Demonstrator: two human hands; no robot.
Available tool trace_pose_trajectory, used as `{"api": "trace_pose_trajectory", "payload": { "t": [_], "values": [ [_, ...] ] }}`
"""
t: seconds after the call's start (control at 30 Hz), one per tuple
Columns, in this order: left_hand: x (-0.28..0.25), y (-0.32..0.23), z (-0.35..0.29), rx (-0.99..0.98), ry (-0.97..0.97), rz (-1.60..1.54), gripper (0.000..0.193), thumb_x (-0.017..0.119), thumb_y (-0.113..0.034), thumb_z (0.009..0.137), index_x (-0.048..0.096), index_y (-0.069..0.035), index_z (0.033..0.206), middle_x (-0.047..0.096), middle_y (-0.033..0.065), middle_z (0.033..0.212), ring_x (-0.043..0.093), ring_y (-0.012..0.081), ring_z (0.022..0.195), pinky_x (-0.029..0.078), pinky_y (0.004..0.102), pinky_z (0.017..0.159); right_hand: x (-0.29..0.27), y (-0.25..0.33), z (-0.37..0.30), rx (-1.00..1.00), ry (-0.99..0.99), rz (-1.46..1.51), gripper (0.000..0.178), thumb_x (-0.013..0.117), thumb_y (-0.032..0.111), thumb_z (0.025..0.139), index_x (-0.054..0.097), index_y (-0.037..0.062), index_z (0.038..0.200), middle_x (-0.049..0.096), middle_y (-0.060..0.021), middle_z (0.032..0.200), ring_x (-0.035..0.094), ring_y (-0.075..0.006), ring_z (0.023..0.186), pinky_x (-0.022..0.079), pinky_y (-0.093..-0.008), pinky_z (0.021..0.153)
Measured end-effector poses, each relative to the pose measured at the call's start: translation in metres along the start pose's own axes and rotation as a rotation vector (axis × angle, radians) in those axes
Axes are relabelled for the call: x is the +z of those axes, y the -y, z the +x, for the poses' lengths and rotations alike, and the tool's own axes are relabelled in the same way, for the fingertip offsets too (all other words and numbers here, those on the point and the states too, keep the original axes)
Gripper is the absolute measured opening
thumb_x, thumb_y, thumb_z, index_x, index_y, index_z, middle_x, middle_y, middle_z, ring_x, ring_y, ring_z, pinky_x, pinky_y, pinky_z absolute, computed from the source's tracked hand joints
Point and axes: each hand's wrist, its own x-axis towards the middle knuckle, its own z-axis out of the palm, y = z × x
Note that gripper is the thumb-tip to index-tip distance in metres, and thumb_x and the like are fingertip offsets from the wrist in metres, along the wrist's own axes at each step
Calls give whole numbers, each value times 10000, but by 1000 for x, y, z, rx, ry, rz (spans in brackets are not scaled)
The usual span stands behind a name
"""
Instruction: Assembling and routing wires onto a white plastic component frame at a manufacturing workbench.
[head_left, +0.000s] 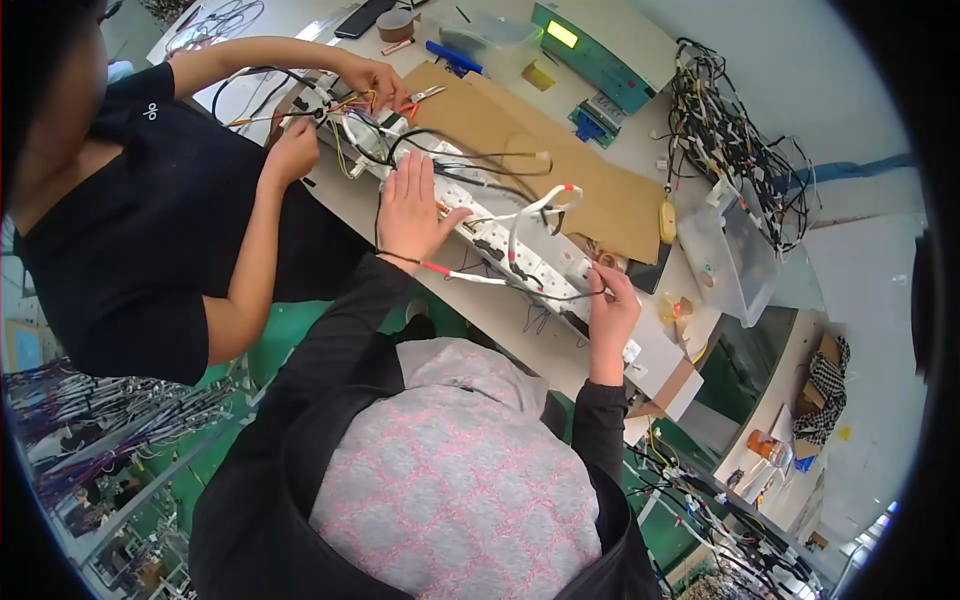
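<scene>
My left hand (408, 208) lies with fingers stretched out over the upper part of a long row of white socket-like blocks (540, 277). I cannot tell whether it presses on them. My right hand (613, 312) is pinched on a thin black cable (570, 297) near the row's right end. That cable runs left to a white sleeved piece with red bands (455, 273), beside my left wrist. A looped white cable with a red band (515, 228) rises above the middle of the row. Black cables (480, 155) extend past my left fingertips.
At left, a co-worker's hands (372, 82) handle coloured wires and a white part. Orange-handled pliers (424, 96) lie on cardboard (590, 195). Behind stand a green instrument (590, 55) and a circuit board (598, 120). Bundled cables (715, 120) and a clear bin (735, 260) are at right.
</scene>
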Motion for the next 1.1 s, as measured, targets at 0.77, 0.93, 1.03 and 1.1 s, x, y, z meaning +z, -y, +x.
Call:
{"api": "trace_pose_trajectory", "payload": {
  "t": [0.77,0.93,1.03,1.1],
  "values": [
    [-19,4,-2,-196,134,91,854,608,-572,822,400,-26,1445,413,246,1420,335,381,1364,245,483,1124,-6,6,-4,28,-11,-36,165,711,132,886,726,40,1021,692,-43,962,638,-124,829,472,-234,597],
    [-30,4,-22,-254,11,-155,922,713,-457,783,317,-2,1480,330,246,1485,315,393,1376,265,504,1120,-1,4,-1,-20,2,-40,165,709,144,891,727,44,1020,691,-39,954,636,-115,815,446,-229,568],
    [-30,8,-26,-332,31,-265,960,728,-439,776,289,80,1455,318,280,1479,296,410,1389,271,526,1125,-1,10,-3,29,7,-17,155,706,135,894,729,44,1017,685,-46,946,636,-117,802,452,-222,573],
    [-27,9,-23,-251,6,-242,917,706,-445,814,317,147,1396,312,315,1455,313,470,1361,284,554,1107,0,7,-2,21,7,12,152,705,124,892,728,41,1017,683,-48,949,637,-119,801,460,-218,581]
  ]
}}
